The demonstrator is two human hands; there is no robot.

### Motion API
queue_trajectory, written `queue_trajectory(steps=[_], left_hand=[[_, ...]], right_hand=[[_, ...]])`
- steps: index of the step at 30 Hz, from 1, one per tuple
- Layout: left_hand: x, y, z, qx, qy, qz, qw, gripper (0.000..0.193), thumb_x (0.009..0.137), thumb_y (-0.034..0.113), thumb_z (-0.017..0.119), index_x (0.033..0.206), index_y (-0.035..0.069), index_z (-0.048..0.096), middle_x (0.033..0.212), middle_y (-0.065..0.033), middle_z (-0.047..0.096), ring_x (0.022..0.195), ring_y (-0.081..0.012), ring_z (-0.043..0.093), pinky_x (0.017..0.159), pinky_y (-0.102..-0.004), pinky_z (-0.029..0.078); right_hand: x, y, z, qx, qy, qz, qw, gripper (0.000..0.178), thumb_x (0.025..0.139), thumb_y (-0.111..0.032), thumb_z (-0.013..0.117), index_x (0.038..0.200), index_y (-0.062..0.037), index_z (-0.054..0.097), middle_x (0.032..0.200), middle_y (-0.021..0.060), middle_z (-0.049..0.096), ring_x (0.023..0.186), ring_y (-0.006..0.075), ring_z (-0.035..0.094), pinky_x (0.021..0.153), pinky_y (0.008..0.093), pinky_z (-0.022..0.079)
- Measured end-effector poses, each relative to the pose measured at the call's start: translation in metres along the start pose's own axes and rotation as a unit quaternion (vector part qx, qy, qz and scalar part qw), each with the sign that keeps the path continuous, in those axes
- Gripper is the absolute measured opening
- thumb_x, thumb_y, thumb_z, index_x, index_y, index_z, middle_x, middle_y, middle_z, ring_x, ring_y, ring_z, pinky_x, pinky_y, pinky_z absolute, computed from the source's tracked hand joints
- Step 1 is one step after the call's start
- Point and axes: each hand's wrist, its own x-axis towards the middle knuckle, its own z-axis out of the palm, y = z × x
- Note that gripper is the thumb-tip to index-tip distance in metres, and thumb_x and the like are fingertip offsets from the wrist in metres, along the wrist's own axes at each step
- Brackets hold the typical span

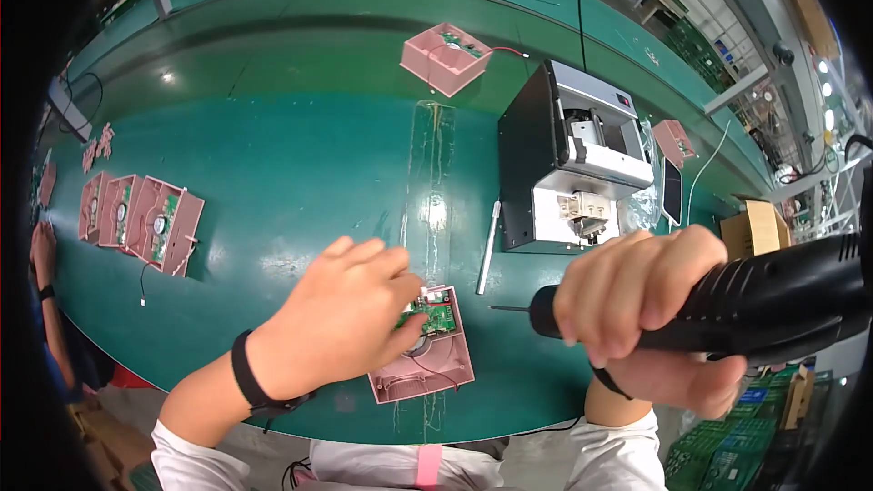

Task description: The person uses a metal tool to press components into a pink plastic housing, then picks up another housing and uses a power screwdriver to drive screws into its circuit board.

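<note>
A pink plastic housing (462, 359) lies on the green bench in front of me, with a green circuit board (441, 318) in its far part. Over its left side reaches my left hand (350, 314), its thumb and forefinger apart at the board and the other fingers bent above. Part of the board and of the round speaker below it is hidden by this hand. My right hand (627, 295) is wrapped round a black electric screwdriver (755, 300). Its thin bit (509, 309) points left toward the housing, a short way off and not touching it.
Several open pink housings (164, 227) stand at the left, another housing (447, 59) at the back. A black and white machine (573, 164) stands right of centre. Beside it lie a silver pen-like stick (489, 250) and a phone (672, 191). Another person's arm (50, 300) shows far left.
</note>
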Motion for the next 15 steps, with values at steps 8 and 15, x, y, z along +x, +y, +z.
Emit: queue_trajectory(steps=[8,15], left_hand=[[0.002,-0.008,0.033,-0.036,0.020,0.013,0.999,0.008,0.082,0.010,0.073,0.077,0.005,0.068,0.081,-0.0106,0.066,0.080,-0.0314,0.068,0.075,-0.0437,0.053],[0.003,-0.006,0.035,-0.036,0.011,0.006,0.999,0.017,0.086,0.013,0.076,0.102,0.007,0.078,0.089,-0.0070,0.069,0.088,-0.0298,0.069,0.079,-0.0434,0.053]], right_hand=[[0.002,0.022,0.025,-0.039,0.038,0.136,0.989,0.056,0.088,-0.055,0.081,0.097,-0.0072,0.052,0.071,0.0027,0.058,0.057,0.0179,0.058,0.058,0.0362,0.051],[0.001,0.044,0.021,-0.028,0.022,0.137,0.990,0.056,0.087,-0.054,0.083,0.095,-0.0077,0.052,0.072,0.0032,0.058,0.058,0.0176,0.057,0.060,0.0360,0.051]])
